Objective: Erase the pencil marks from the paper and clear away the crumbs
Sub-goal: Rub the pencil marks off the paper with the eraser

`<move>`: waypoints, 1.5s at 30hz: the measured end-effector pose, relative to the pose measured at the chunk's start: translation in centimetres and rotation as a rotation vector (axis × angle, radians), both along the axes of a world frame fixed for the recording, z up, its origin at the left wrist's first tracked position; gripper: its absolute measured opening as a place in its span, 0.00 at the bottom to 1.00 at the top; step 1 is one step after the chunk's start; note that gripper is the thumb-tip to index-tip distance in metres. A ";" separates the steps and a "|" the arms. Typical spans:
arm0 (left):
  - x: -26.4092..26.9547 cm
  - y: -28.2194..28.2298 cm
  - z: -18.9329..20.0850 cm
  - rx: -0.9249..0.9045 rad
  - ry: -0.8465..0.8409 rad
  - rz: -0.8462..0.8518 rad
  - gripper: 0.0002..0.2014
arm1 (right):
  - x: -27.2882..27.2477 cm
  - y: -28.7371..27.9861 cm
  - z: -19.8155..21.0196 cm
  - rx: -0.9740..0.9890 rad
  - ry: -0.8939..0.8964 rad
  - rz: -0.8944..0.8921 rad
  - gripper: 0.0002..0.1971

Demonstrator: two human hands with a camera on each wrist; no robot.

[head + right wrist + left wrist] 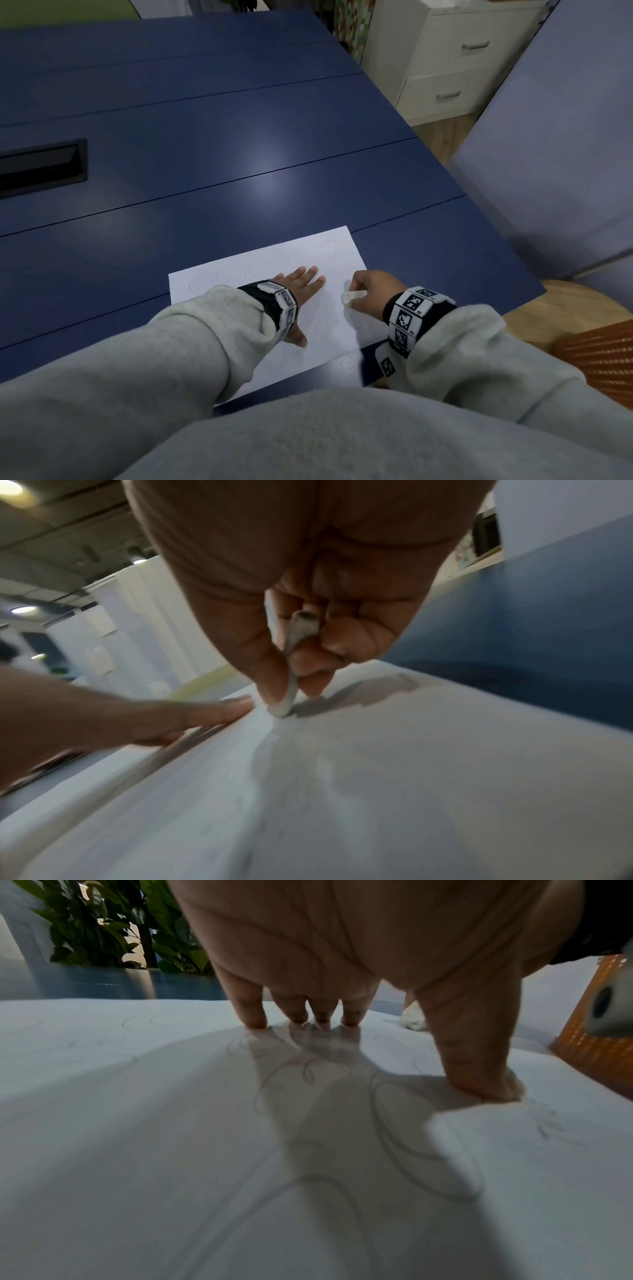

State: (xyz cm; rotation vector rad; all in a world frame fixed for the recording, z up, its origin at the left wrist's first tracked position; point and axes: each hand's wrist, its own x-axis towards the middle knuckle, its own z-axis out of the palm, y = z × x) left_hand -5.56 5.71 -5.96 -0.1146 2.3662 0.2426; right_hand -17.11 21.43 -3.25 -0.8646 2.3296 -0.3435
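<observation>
We pinch the small white eraser (352,296) in our right hand (373,291), tip on the white paper sheet (346,253); faint pencil loops (318,253) lie far-left, beyond our flat left hand (301,284).

- Pencil scrawl on the paper (346,253) under my hands: too faint to read.
- Coded square markers on my wristbands (412,308): patterns only, tiny characters illegible.
</observation>
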 end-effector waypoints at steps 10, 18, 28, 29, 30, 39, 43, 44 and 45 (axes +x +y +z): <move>0.1 0.1 0.0 -0.002 0.008 0.007 0.62 | 0.8 -0.2 -0.2 -0.014 -0.051 0.016 0.07; 0.1 -0.1 -0.2 0.006 0.017 0.003 0.62 | 1.1 0.0 -0.3 -0.026 -0.060 -0.035 0.08; 0.1 -0.1 0.3 0.009 0.009 -0.002 0.62 | 1.2 0.3 0.0 -0.013 -0.041 -0.054 0.04; 0.0 0.0 0.3 0.007 0.008 -0.003 0.62 | 1.9 0.4 -0.1 0.010 -0.056 0.017 0.05; 0.0 0.0 0.4 0.005 0.008 -0.004 0.62 | 2.4 0.6 -0.1 0.030 -0.068 0.069 0.05; 0.1 0.3 0.3 -0.010 0.014 0.001 0.61 | 2.1 0.5 -0.2 -0.040 -0.047 -0.036 0.03; 0.1 0.2 0.3 -0.004 0.008 -0.017 0.62 | 2.9 1.0 -0.3 0.039 -0.063 0.086 0.03; 0.0 0.2 0.3 -0.004 0.009 -0.016 0.62 | 2.4 0.9 -0.1 0.027 -0.048 0.057 0.04; 0.1 0.2 0.2 -0.003 0.009 -0.012 0.62 | 2.0 0.9 0.0 0.005 -0.039 0.009 0.04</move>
